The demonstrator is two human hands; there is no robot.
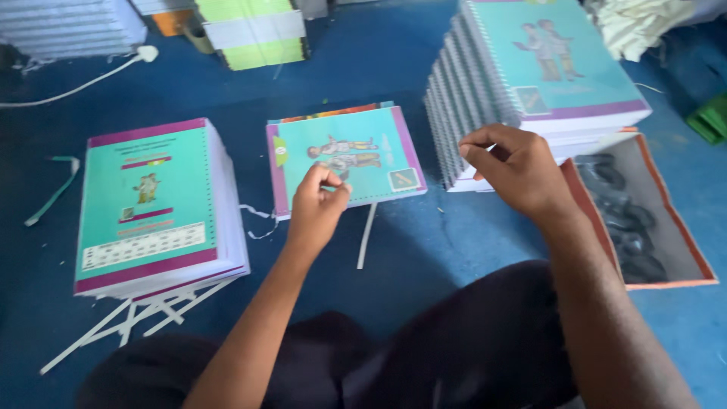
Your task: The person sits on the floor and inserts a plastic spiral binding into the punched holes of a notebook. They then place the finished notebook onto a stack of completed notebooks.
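Observation:
A thin teal booklet (371,148) with purple borders and a drawing of two figures lies on the blue floor in front of me. My left hand (318,208) hovers over its near edge, fingertips pinched together; whether it holds anything is too small to tell. My right hand (515,170) is curled, with its fingertips at the edge of a tall stack of spiral-bound teal books (530,76) on the right. To the left stands a thick unbound stack with a teal cover (148,204).
An open orange-rimmed box (685,250) of black spiral coils sits at the right. White paper strips (129,326) lie under the left stack and one (366,236) near the booklet. A white cable (76,87), more book stacks (254,30) and my dark-trousered knees (454,341) surround the spot.

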